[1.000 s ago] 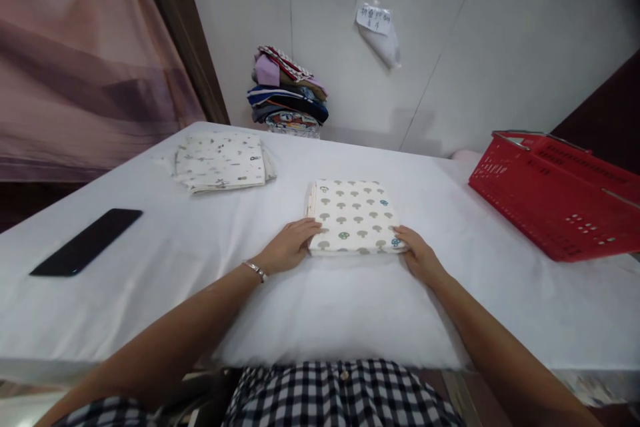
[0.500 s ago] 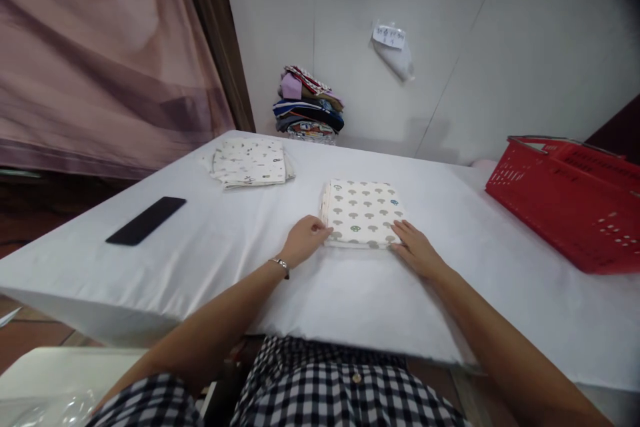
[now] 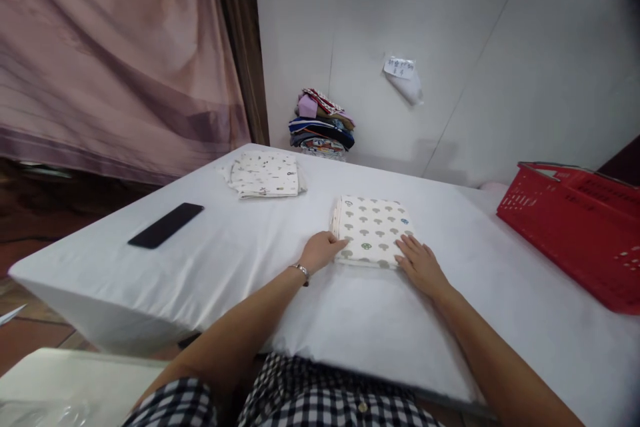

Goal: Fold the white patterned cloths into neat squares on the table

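Note:
A folded white cloth (image 3: 375, 232) printed with grey-brown mushrooms lies flat in front of me, its layers showing along the left side. At its near left corner, my left hand (image 3: 321, 252) is closed on the edge, thumb on top and the other fingers partly hidden. My right hand (image 3: 423, 265) rests with outstretched fingers over the near right corner, the fingertips on the top layer. Farther back to the left lies another folded white cloth (image 3: 265, 175) with a small scattered print.
A white-covered table (image 3: 240, 260) carries everything. A flat black object (image 3: 166, 225) lies at left, and a red plastic basket (image 3: 570, 233) stands at right. Behind the table is a stack of folded fabrics (image 3: 323, 127) by the wall. A pink curtain (image 3: 125, 47) hangs at left.
The view has shifted, so the scene sits lower and slightly to the right. My left thumb reaches further over the cloth's corner, and my right fingers lie further onto its top.

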A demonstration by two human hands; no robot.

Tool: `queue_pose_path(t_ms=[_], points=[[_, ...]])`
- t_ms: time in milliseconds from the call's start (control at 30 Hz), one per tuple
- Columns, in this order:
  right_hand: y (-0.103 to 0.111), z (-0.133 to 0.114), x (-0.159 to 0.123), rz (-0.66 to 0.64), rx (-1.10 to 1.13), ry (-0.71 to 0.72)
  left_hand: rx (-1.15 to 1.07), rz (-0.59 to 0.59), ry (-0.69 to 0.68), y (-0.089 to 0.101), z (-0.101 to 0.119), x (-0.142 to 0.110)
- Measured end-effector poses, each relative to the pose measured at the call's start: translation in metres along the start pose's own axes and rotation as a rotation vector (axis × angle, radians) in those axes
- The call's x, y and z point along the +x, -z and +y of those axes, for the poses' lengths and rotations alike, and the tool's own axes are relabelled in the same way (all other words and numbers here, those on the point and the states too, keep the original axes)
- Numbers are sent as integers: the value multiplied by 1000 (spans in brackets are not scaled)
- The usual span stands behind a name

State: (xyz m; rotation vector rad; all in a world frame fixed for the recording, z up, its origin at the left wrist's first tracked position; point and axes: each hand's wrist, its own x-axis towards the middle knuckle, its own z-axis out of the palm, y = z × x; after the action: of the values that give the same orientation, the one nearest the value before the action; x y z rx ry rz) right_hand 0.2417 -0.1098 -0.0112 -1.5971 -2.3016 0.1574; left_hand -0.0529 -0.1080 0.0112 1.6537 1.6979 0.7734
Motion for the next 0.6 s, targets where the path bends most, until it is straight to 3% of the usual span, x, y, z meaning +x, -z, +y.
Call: queue_pose_path(t_ms=[167,300,433,600], points=[[-5,3,-2,-5,34,-4,21,27,-5,-8,-8,-1],[2,10,3,24,197,-15,5,-48,25,-4,-11,3],[8,23,28,142,323,-139,54,-44,47,4,2,25],[-4,31,59,75,270,-272,173,2,96,-2,15,52]])
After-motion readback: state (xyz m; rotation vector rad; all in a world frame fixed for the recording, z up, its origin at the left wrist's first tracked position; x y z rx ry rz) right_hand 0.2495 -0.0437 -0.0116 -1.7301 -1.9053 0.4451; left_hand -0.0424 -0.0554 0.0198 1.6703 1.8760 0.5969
